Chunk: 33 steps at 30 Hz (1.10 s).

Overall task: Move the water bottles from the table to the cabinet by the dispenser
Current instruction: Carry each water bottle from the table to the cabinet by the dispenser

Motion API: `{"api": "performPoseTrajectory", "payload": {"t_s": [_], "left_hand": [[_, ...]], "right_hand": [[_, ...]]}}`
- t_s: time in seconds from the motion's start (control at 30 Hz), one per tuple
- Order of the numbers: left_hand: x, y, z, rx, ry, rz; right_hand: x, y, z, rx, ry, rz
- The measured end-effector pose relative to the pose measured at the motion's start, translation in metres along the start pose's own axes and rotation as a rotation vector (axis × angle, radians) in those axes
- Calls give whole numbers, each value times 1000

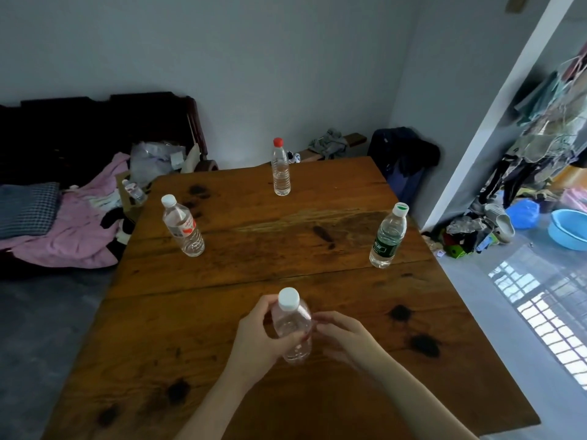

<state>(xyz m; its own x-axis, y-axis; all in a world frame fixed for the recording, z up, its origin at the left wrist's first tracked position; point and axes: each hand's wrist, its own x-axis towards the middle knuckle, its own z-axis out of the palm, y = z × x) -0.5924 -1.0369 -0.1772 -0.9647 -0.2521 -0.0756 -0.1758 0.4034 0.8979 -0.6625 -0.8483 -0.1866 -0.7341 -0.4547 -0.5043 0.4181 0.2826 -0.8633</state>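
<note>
**Q:** Wooden table point(270, 271), dark-stained, fills the view of a dim room. What stands on it?

**A:** 4 clear plastic water bottles. Taking the table's near edge as landmark: the near bottle point(292, 328), white-capped, stands closest to that edge, between both hands. The red-label bottle point(183, 228) stands farther back toward the left side, the green-label bottle point(389, 236) farther back at the right side, and the red-cap bottle point(281, 168) farthest, near the far edge. No cabinet or dispenser is in view.

**Q:** How do the hands lie?

**A:** The left hand point(265, 341) curls around the near bottle's shoulder and body, fingers wrapped. The right hand point(344, 336) sits just beside the bottle with fingers loosely bent; whether its fingertips touch the plastic cannot be told.

**Q:** How will such a bottle handle?

**A:** Judged from its look, the wall is thin and yields under pressure, and the surface is smooth, so a hard squeeze would dent it. The near bottle appears only partly filled, hence fairly light, with water that can slosh. A wrap around the ribbed mid-body, or below the cap at the neck, seems the securest hold, 1 bottle per hand.
</note>
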Motion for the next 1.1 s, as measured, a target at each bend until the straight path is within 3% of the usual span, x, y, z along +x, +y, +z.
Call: {"api": "performPoseTrajectory", "payload": {"t_s": [0.1, 0.2, 0.37, 0.73, 1.1], "left_hand": [[4, 21, -25, -29, -34, 53], [6, 42, -42, -34, -78, 108], [10, 70, -56, -24, -148, 180], [11, 91, -63, -19, -154, 206], [3, 100, -43, 24, -163, 201]], "right_hand": [[-7, -2, 1, 397, -39, 94], [-8, -6, -1, 605, -49, 215], [-9, -15, -6, 631, -162, 329], [-14, -20, -10, 640, -319, 348], [-18, -11, -26, 624, -293, 333]]}}
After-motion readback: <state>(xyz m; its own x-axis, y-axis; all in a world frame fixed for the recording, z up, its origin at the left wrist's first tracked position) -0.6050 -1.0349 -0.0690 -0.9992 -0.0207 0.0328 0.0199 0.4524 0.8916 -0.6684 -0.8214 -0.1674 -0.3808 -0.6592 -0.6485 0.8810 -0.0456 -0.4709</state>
